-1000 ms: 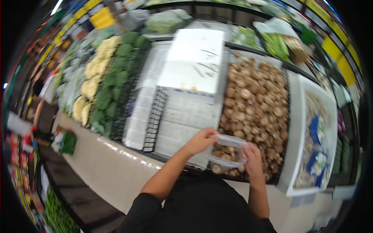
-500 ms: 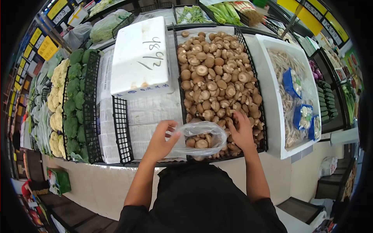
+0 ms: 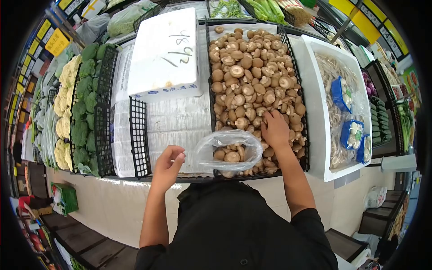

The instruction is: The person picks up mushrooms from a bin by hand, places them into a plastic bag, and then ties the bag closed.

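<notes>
My left hand (image 3: 168,167) hovers left of the clear plastic bag (image 3: 204,153), apart from it, thumb and fingers parted with nothing between them. The bag lies open-mouthed on the near part of the mushroom crate, with several brown mushrooms (image 3: 231,156) inside. Just right of and beyond the bag, my right hand (image 3: 276,129) reaches down into the pile of shiitake mushrooms (image 3: 247,67). Its fingers are bent close together over a mushroom that they mostly hide.
A white foam box (image 3: 164,49) with handwritten digits sits left of the mushrooms. Black mesh dividers (image 3: 138,139) stand near it, with broccoli (image 3: 81,139) and cauliflower (image 3: 63,112) farther left. Rightward is a white foam tray (image 3: 318,135) of packaged mushrooms.
My left hand has let go of the bag's rim and moved left and down. My right hand has moved farther into the mushrooms, its fingers drawing closer together.
</notes>
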`<act>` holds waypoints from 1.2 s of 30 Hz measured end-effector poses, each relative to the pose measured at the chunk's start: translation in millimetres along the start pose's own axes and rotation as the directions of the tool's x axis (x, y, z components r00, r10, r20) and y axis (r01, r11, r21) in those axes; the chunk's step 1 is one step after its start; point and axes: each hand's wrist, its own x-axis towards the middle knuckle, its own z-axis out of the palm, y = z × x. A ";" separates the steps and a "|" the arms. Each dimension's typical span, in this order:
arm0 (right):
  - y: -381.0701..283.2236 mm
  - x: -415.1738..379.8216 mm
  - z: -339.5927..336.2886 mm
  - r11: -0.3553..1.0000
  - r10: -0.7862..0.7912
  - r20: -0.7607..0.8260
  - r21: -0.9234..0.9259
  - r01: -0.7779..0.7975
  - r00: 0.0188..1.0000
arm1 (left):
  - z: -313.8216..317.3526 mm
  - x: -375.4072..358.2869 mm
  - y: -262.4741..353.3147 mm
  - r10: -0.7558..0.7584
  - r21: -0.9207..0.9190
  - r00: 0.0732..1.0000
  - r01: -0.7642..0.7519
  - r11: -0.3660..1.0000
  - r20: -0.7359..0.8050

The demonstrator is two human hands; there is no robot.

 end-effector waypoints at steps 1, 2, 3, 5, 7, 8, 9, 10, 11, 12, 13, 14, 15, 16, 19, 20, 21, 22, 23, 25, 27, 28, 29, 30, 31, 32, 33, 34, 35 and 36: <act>2.5 1.3 2.0 1.000 -0.017 -0.008 -0.009 0.017 1.000 | 5.2 -1.5 -4.2 0.003 0.019 1.000 -0.004 1.000 0.023; 3.1 2.4 2.2 0.999 -0.033 -0.016 -0.018 0.033 0.999 | 12.0 -3.6 -6.0 -0.014 0.008 1.000 0.014 1.000 0.021; 3.5 2.7 2.1 0.999 -0.046 -0.014 -0.021 0.046 0.999 | 19.6 -5.3 -7.0 -0.030 -0.004 0.999 0.031 1.000 0.021; 3.3 2.0 0.5 0.997 -0.067 -0.008 -0.027 0.067 0.998 | 29.5 -7.9 -10.1 -0.067 -0.031 0.997 0.068 0.997 0.033; 5.3 0.2 -1.4 0.995 -0.043 -0.082 0.090 0.050 0.996 | 36.8 -8.0 -14.8 -0.105 -0.064 0.993 0.109 0.992 0.062; 4.5 -1.0 -4.1 0.988 -0.028 -0.116 0.150 0.045 0.993 | 40.4 -8.8 -15.8 -0.124 -0.081 0.989 0.130 0.988 0.076; 3.2 -2.4 -7.5 0.954 0.047 -0.144 0.299 -0.002 0.988 | 44.4 -8.9 -14.8 -0.153 -0.111 0.984 0.162 0.981 0.087; 1.9 -4.3 -12.4 0.896 0.125 -0.160 0.442 -0.042 0.979 | 48.4 -7.9 -12.9 -0.179 -0.141 0.979 0.192 0.971 0.099; -1.2 -7.0 -20.6 0.815 0.205 -0.163 0.575 -0.076 0.965 | 51.6 -7.1 -11.8 -0.207 -0.170 0.972 0.224 0.960 0.113; -6.9 -10.9 -32.1 0.750 0.204 -0.191 0.661 -0.028 0.960 | 54.3 -5.9 -12.0 -0.216 -0.164 0.969 0.234 0.958 0.117; -14.9 -17.2 -46.1 0.676 0.208 -0.220 0.736 0.022 0.953 | 57.6 -4.5 -12.7 -0.226 -0.158 0.966 0.243 0.957 0.123; -25.9 -25.3 -61.8 0.596 0.217 -0.247 0.800 0.072 0.945 | 60.9 -4.0 -13.4 -0.236 -0.151 0.963 0.255 0.955 0.131; -43.8 -34.7 -78.6 0.418 0.237 -0.180 0.906 0.068 0.955 | 63.6 -3.1 -13.5 -0.234 -0.167 0.963 0.255 0.952 0.137; -49.7 -45.9 -85.4 0.315 0.149 -0.108 0.947 0.056 0.983 | 65.8 -1.6 -13.4 -0.229 -0.182 0.963 0.254 0.950 0.144; -80.2 -64.7 -98.2 0.290 -0.192 -0.030 0.953 0.085 0.981 | 70.6 0.4 -13.4 -0.205 -0.209 0.965 0.237 0.949 0.163; -88.8 -66.6 -95.6 0.312 -0.227 0.039 0.950 0.035 0.973 | 72.4 1.0 -13.1 -0.193 -0.217 0.967 0.226 0.949 0.164; -96.2 -68.1 -91.7 0.333 -0.262 0.110 0.943 -0.017 0.959 | 74.6 1.0 -11.9 -0.177 -0.247 0.970 0.215 0.945 0.169; -100.2 -68.8 -82.6 0.390 -0.254 0.135 0.920 -0.026 0.958 | 76.6 0.2 -9.9 -0.162 -0.278 0.972 0.205 0.939 0.171; -103.8 -66.9 -71.9 0.445 -0.248 0.158 0.895 -0.033 0.956 | 77.9 -0.3 -7.8 -0.146 -0.309 0.975 0.193 0.931 0.169; -111.1 -66.3 -61.7 0.550 -0.198 0.227 0.831 -0.083 0.953 | 78.1 -1.8 -4.8 -0.114 -0.341 0.970 0.185 0.922 0.216; -112.7 -64.8 -51.5 0.618 -0.177 0.210 0.784 -0.057 0.961 | 78.6 -4.3 1.3 -0.085 -0.365 0.965 0.174 0.915 0.247; -112.6 -64.3 -45.9 0.650 -0.169 0.201 0.759 -0.044 0.965 | 80.0 -6.6 6.1 -0.073 -0.373 0.964 0.168 0.912 0.255; -112.1 -64.0 -41.6 0.702 -0.189 0.170 0.713 0.012 0.967 | 80.4 -8.1 8.4 -0.062 -0.381 0.963 0.162 0.910 0.262; -111.3 -63.4 -37.9 0.747 -0.212 0.139 0.662 0.069 0.967 | 79.8 -8.6 7.7 -0.059 -0.384 0.964 0.159 0.910 0.259; -110.8 -63.1 -36.2 0.786 -0.236 0.110 0.606 0.123 0.965 | 78.7 -9.6 6.3 -0.058 -0.386 0.965 0.157 0.909 0.256; -109.5 -62.5 -38.4 0.802 -0.250 0.105 0.580 0.145 0.963 | 77.3 -10.4 5.5 -0.056 -0.388 0.965 0.155 0.909 0.255; -106.5 -61.6 -43.7 0.817 -0.262 0.098 0.552 0.166 0.960 | 75.5 -11.0 7.0 -0.064 -0.381 0.968 0.156 0.911 0.244; -102.3 -61.2 -50.5 0.832 -0.269 0.092 0.523 0.183 0.959 | 73.4 -12.1 9.9 -0.072 -0.372 0.969 0.159 0.915 0.237; -96.5 -60.1 -60.9 0.807 -0.246 0.089 0.570 0.153 0.965 | 71.9 -12.4 11.4 -0.081 -0.362 0.969 0.164 0.918 0.235; -88.4 -57.7 -75.0 0.780 -0.220 0.086 0.613 0.123 0.972 | 70.6 -12.3 10.0 -0.087 -0.364 0.969 0.169 0.916 0.232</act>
